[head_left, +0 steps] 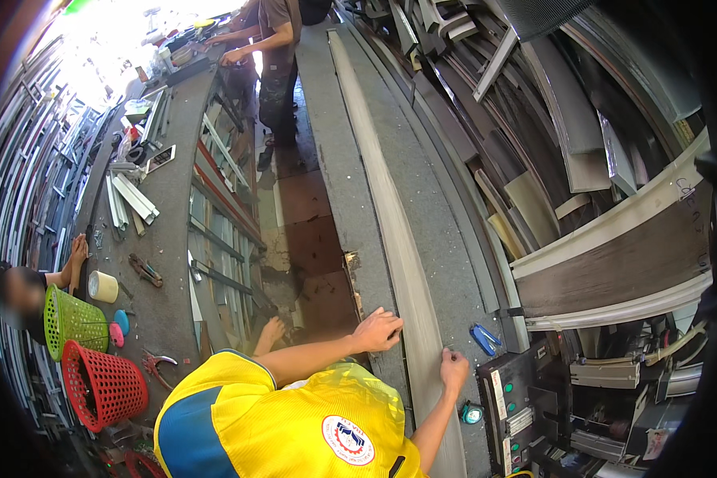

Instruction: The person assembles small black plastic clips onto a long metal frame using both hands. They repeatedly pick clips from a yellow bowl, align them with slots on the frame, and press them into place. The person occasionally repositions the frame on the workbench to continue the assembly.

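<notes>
A long, flat grey profile [402, 263] with a streaked surface lies lengthwise on the grey-covered workbench [446, 239], running from near my body to the far end. My left hand [378, 331] grips its left edge with curled fingers. On the opposite edge, a little nearer to me, my right hand [454, 369] is closed around the profile's side; the fingertips are partly hidden. Just right of that hand are a blue hand tool [484, 340], its exact kind unclear, and a small teal-and-white tape measure [472, 413].
A control box with green buttons [508, 406] borders the bench at right, below stacked profiles [566, 119]. Across the aisle, another bench [167, 231] holds pliers [145, 271], a tape roll [103, 287], and green [76, 323] and red [103, 386] baskets. Two other people work at far centre and left.
</notes>
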A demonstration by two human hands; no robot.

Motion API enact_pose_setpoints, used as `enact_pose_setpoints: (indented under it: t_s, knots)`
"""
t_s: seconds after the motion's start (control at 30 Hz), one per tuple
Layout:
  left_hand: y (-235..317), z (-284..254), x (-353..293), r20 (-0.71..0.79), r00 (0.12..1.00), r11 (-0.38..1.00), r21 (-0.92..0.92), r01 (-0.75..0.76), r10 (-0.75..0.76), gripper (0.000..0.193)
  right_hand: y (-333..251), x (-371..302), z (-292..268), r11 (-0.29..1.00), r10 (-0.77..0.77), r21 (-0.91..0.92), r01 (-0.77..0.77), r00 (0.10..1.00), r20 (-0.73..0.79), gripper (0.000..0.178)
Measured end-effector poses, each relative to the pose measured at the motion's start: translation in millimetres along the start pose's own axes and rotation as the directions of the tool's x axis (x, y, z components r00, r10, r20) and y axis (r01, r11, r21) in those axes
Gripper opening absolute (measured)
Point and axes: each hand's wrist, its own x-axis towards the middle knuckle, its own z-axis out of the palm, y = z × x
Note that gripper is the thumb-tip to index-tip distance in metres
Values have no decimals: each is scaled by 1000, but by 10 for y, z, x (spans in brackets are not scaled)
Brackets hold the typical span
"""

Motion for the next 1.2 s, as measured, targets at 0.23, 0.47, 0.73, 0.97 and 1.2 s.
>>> enact_pose_setpoints:
  t_s: [0.23,0.47,0.73,0.97,1.2]
  knots:
    - [-10,30,-5,46,999,996,86,25,-29,18,69,207,156,996,9,94,-7,1000,-21,38]
    - [-17,30,-9,26,1000,997,73,7,-8,20,225,458,315,945,85,327,-24,981,-176,21]
    - [123,-75,86,30,997,997,9,74,-74,19,39,425,344,916,34,366,165,877,-480,22]
    - [733,290,673,-77,956,959,47,-281,284,27,-119,156,125,873,-97,382,302,876,-472,22]
    - [595,382,476,343,931,986,66,-152,121,32,-546,-18,-437,788,-117,348,508,678,-726,19]
